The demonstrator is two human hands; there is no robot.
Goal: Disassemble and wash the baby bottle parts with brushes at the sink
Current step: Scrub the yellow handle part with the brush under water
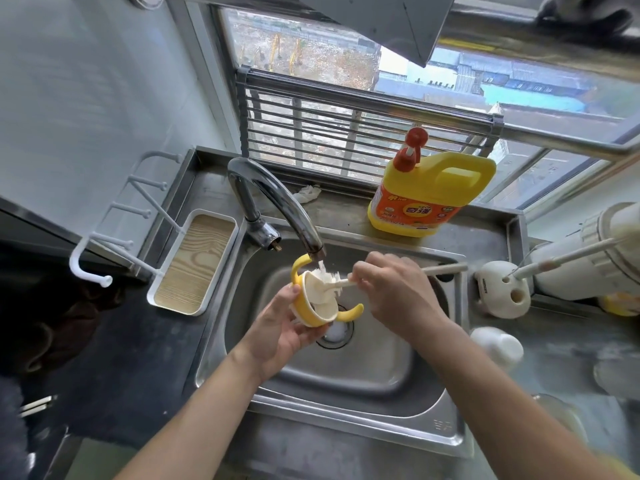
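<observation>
Your left hand point(280, 334) reaches over the sink point(377, 372), fingers curled around the yellow collar point(323, 306) with its two curved handles. The collar is held above the sink's drain point(335, 333), open side tilted up towards you. Your right hand point(391, 292), also over the sink, pinches the brush point(329, 278) by its pale handle. The handle's far end pokes out past your knuckles towards the sink's right rim. The bristle head sits inside the collar's mouth.

The tap point(277, 202) rises from behind the sink and arches over it, and a thin stream of water point(320, 265) falls from its spout onto the bristles and the collar.

On the table point(502, 237) behind the sink stands a yellow detergent jug point(429, 195) with a red pump. Left of the sink lies a white tray point(194, 261) with a wood-grain floor. Just right of the sink stands a white holder point(502, 289) with a thin brush stuck in one hole, and nearer you on that side is a blurred white part point(495, 344) that you cannot identify.
</observation>
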